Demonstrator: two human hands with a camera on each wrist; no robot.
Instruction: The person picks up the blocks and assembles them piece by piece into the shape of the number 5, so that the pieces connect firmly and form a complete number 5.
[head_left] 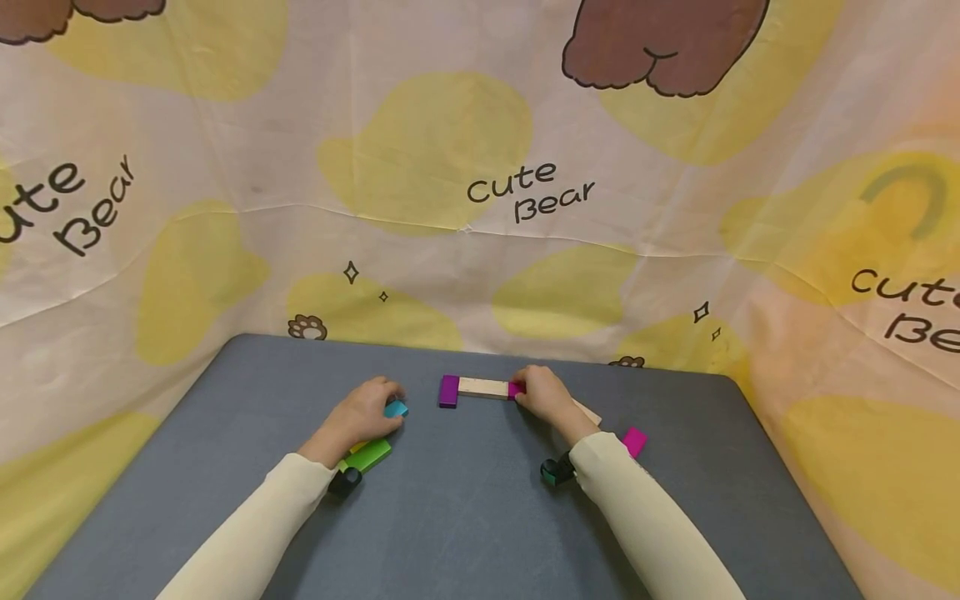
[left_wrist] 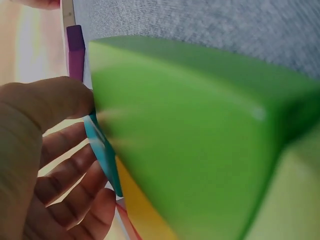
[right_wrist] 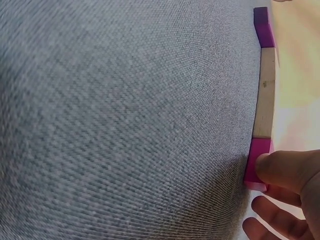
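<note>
My right hand (head_left: 546,395) pinches a magenta block (right_wrist: 257,160), its thumb pressed on the near face. That block's end meets a plain wooden block (head_left: 483,388), whose other end meets a purple block (head_left: 448,392). Curled around a blue block (head_left: 397,409) are the thumb and fingers of my left hand (head_left: 365,411). In the left wrist view the blue block (left_wrist: 104,155) shows between thumb and fingers. A green block (head_left: 369,456) lies by the left wrist, with a yellow block (head_left: 358,447) partly hidden beside it.
Beyond my right wrist lie another wooden block (head_left: 588,412) and a bright pink block (head_left: 634,442), both partly covered by the arm. A red edge (left_wrist: 128,222) shows below the yellow block. The grey table (head_left: 465,517) ends at a printed cloth (head_left: 420,167).
</note>
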